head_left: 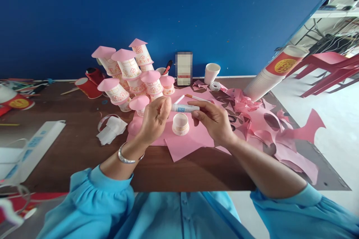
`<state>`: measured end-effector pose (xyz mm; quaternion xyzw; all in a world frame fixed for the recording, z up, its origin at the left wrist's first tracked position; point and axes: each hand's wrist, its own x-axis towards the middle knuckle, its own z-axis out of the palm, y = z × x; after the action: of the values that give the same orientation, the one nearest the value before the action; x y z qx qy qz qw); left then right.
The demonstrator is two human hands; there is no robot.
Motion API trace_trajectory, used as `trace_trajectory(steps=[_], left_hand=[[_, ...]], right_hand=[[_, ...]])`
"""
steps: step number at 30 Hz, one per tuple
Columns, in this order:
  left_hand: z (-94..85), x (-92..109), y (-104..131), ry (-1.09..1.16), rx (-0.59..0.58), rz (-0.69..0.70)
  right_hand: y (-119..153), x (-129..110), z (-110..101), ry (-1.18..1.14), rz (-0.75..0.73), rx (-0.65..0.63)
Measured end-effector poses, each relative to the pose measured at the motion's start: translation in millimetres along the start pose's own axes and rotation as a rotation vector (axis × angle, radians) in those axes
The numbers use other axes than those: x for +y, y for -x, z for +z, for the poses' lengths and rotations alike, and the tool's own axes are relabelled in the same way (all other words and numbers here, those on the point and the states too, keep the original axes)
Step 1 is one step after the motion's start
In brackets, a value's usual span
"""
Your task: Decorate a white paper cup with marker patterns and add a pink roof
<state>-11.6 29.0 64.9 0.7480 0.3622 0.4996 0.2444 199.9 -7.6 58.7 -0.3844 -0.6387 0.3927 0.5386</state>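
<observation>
A white glue stick [185, 108] with blue lettering lies level between my two hands. My left hand [157, 115] is closed round its left end, which the fingers hide. With thumb and fingers, my right hand [214, 117] pinches the right end. Just below the glue stick, a short white cup piece [180, 124] with a drawn pattern stands on pink paper [182, 151]. Several patterned cup towers [126, 69] with pink cone roofs stand behind my left hand. Slim pens [196, 98] lie on the paper beyond the glue stick.
Pink paper scraps [263, 127] cover the right side, beside a leaning stack of paper cups [276, 71]. A phone [184, 69], a white cup [211, 73] and a tape roll [215, 86] are at the back. Crumpled tissue [111, 130] and a power strip [36, 149] lie left.
</observation>
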Motion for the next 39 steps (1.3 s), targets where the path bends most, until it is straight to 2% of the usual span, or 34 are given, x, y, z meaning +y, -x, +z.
trace_trajectory(steps=[6,8,11,13,15,17,19,20,22,23,24,26,28,29,33,36,39], left_hand=[[3.6,-1,-1,0.118,-0.026,-0.124],[2.0,1,-2,0.055,-0.023,-0.063],[1.5,6,-2,-0.093,-0.016,0.163],[4.2,9,-1,-0.113,-0.021,0.214],[7.3,10,0,-0.074,-0.023,0.163],[6.2,7,-1,0.009,-0.016,0.071],[-2.2,1,-6,0.102,0.024,-0.013],[-8.6,-3,-8,0.116,0.065,-0.023],[-22.2,-10,-13,0.137,0.148,-0.046],[-27.4,-14,-14,0.105,0.165,-0.050],[-30.8,-17,-14,0.015,0.152,-0.044],[-31.2,-24,-11,-0.087,0.086,-0.007],[-25.7,-31,-7,-0.192,0.021,0.015],[-22.4,-35,-4,-0.307,-0.052,0.006],[-14.2,-48,4,-0.639,-0.329,-0.107],[-11.9,-54,7,-0.702,-0.466,-0.124],[-8.0,-59,7,-0.700,-0.546,-0.095]], right_hand=[[1,1,-4,0.282,-0.261,0.051],[0,2,-5,0.227,-0.225,-0.012],[0,1,-3,0.077,-0.033,-0.204],[0,1,0,0.152,-0.043,-0.224],[2,1,1,0.370,-0.232,-0.141],[4,1,-4,0.582,-0.507,-0.059],[3,-1,-16,0.697,-0.721,0.014],[2,-2,-23,0.704,-0.775,0.103],[-2,-4,-37,0.626,-0.677,0.294],[-4,-5,-41,0.529,-0.548,0.330],[-7,-4,-44,0.404,-0.396,0.306],[-11,0,-44,0.190,-0.197,0.238],[-13,7,-38,0.090,-0.021,0.169],[-13,10,-34,0.049,0.040,0.150],[-8,23,-24,-0.029,0.171,0.110],[-6,30,-21,-0.057,0.199,0.074],[-5,35,-18,-0.091,0.203,0.062]])
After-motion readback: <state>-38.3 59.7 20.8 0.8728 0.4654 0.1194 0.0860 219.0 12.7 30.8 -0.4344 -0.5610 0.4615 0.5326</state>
